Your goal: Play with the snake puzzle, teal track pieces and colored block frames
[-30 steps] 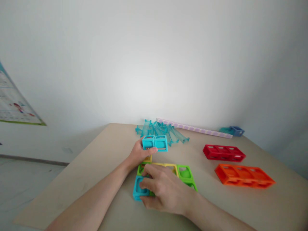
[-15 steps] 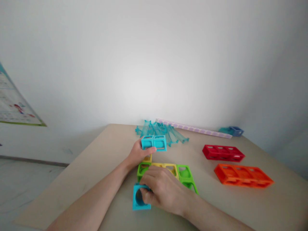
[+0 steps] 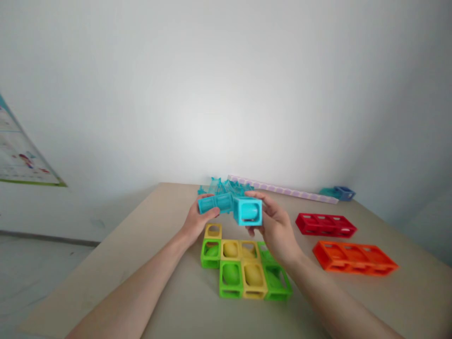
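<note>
Raised above the table, my left hand (image 3: 197,217) is closed round a pair of joined light-blue hollow cubes (image 3: 215,203). My right hand (image 3: 277,226) grips a single light-blue hollow cube (image 3: 247,211) from its right side, its open face toward me. The single cube is right beside the end of the pair; whether they touch I cannot tell. Below both hands, green and yellow hollow cubes (image 3: 231,274) lie joined on the table, and a yellow cube (image 3: 213,230) sits at their far left corner. My right hand and wrist hide part of the green cubes at the right.
A red three-cube bar (image 3: 325,225) and an orange one (image 3: 354,257) lie on the table (image 3: 151,226) to the right. Clear teal pieces (image 3: 226,186) are heaped at the back, near a long purple-and-white strip (image 3: 282,189) along the wall. A dark blue cube (image 3: 344,193) sits at the back right.
My right hand has lifted the single light-blue cube from the near side of the green and yellow cubes up to the pair. My left hand has tilted the pair.
</note>
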The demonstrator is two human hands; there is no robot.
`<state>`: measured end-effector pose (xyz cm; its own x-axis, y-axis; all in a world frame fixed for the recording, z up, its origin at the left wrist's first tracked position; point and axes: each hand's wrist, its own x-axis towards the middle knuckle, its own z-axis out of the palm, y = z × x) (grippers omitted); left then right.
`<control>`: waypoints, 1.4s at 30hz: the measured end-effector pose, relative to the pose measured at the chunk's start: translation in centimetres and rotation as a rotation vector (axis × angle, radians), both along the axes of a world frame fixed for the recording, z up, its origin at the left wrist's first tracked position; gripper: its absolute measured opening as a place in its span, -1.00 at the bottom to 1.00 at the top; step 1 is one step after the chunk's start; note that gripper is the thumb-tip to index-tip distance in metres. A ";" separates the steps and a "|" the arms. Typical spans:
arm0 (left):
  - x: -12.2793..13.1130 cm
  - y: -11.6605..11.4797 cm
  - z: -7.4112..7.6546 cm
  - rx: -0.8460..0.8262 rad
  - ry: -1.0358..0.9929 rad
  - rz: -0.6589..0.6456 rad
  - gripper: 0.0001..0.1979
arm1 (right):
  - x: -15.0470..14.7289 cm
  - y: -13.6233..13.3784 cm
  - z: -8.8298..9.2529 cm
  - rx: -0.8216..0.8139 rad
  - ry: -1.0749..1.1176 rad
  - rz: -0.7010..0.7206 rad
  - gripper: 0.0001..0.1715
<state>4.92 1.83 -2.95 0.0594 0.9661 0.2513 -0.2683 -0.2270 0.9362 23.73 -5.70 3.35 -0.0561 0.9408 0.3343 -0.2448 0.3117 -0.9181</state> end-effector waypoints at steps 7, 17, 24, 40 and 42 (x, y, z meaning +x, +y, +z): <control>-0.6 -0.4 -0.1 0.081 0.061 -0.100 -0.43 | 1.3 3.4 -2.9 -0.041 -0.162 -0.174 -0.58; -0.7 0.0 -0.1 0.086 0.058 -0.034 -0.38 | 1.2 1.8 -2.3 0.124 -0.404 -0.140 -0.44; -0.9 -0.1 0.1 0.142 0.020 -0.194 -0.37 | 0.5 1.2 -2.6 0.251 -0.705 -0.259 -0.47; -1.4 -0.1 0.6 0.095 0.083 -0.187 -0.37 | 0.3 1.7 -2.6 0.066 -0.389 -0.193 -0.22; -1.4 -0.2 0.8 0.101 0.122 -0.175 -0.35 | 0.2 1.8 -2.6 0.045 -0.330 -0.161 -0.20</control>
